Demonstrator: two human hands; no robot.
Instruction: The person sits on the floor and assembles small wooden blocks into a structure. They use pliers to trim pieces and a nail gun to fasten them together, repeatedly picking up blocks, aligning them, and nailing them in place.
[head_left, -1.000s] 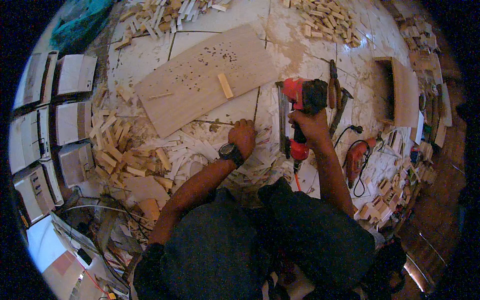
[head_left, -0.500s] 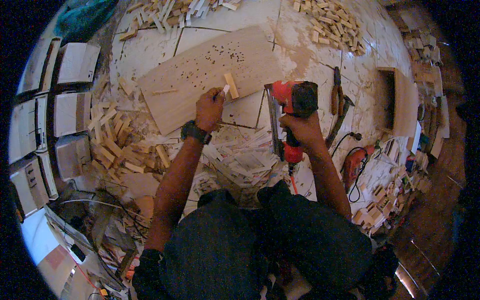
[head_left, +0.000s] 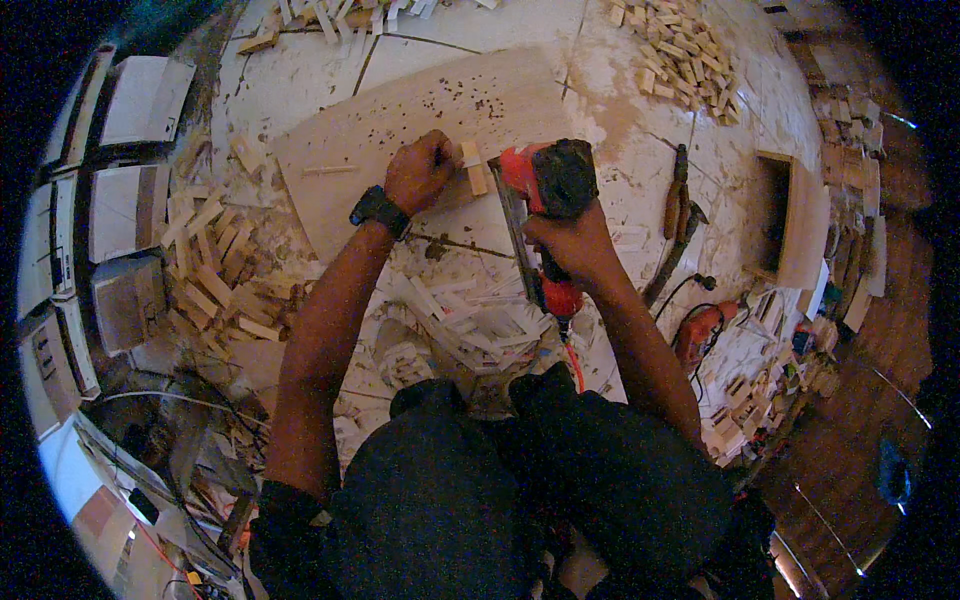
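My right hand (head_left: 572,243) is wrapped around the handle of a red and black nail gun (head_left: 565,180) with a red hose at its handle's end. The gun's nose is close to a short wood block (head_left: 476,178) on a broad, flat wooden board (head_left: 335,215). My left hand (head_left: 422,170), with a dark watch on its wrist, is closed beside that block. A small pale piece (head_left: 467,153) shows at its fingertips, against the block; the fingers partly hide it. Small dark bits (head_left: 468,100) are scattered on the board, and a thin stick (head_left: 330,169) lies to the left.
Loose wood blocks (head_left: 225,270) are heaped at left, with another pile (head_left: 690,60) at far right. Pale strips (head_left: 480,320) lie before my knees. A hammer (head_left: 680,240), a red corded power tool (head_left: 695,335) and an open wooden box (head_left: 785,220) stand at right.
My right hand has brought the nail gun left, closer to the wood block. My left hand has moved slightly up and right, taking the small pale piece against the block.
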